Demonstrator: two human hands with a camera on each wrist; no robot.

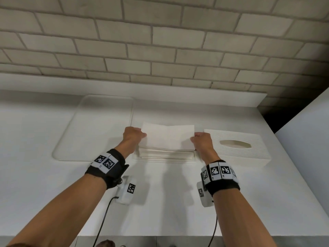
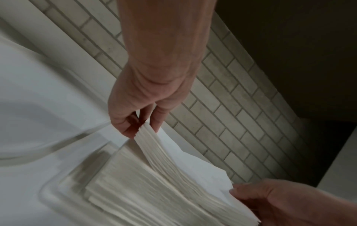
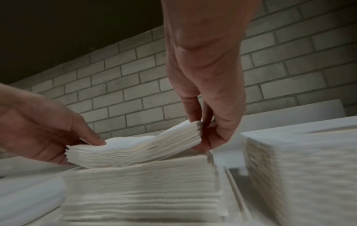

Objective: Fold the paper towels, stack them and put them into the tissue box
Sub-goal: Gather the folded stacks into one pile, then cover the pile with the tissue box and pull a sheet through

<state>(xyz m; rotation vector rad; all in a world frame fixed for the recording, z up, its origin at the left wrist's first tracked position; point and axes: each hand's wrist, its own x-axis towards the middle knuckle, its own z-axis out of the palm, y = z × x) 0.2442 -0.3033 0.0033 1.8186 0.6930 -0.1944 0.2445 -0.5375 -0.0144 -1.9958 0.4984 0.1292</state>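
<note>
Tissue box [image 1: 238,148] right of paper towel stack [image 1: 166,155], tray [image 1: 71,139] left, wall [image 1: 160,41] behind

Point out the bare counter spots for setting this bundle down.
Bare counter lies between the towel stack and the near edge; the tray at left is bare too. Crowded: stack and tissue box sit close together.

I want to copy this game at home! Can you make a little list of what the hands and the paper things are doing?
left hand: pinches the left end of the lifted bundle of paper towels
right hand: pinches its right end
bundle: raised just above the bigger paper towel stack
stack: sits in a shallow clear tray
tissue box: right of the stack, slot on top, no towel showing
counter: white, below a brick wall
</note>
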